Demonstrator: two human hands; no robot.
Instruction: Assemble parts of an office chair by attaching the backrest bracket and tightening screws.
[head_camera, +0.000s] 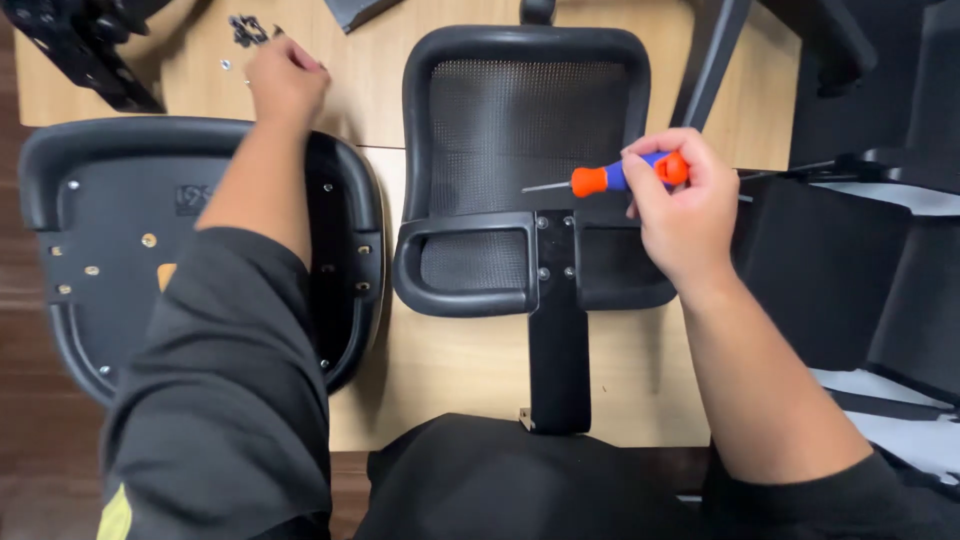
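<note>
The wooden table (450, 370) carries two big chair parts side by side: the upturned seat (110, 250) on my left and the mesh backrest (520, 130) in front of me, its black bracket (557, 330) running toward my body. My right hand (685, 215) is closed around a screwdriver (610, 178) with an orange and blue handle; its long axis lies nearly level, tip pointing left over the mesh, just above the bracket's screw holes. My left hand (285, 80) reaches far across the seat, fingers bunched together at the small pile of screws (245, 30). Whether it already pinches one I cannot tell.
</note>
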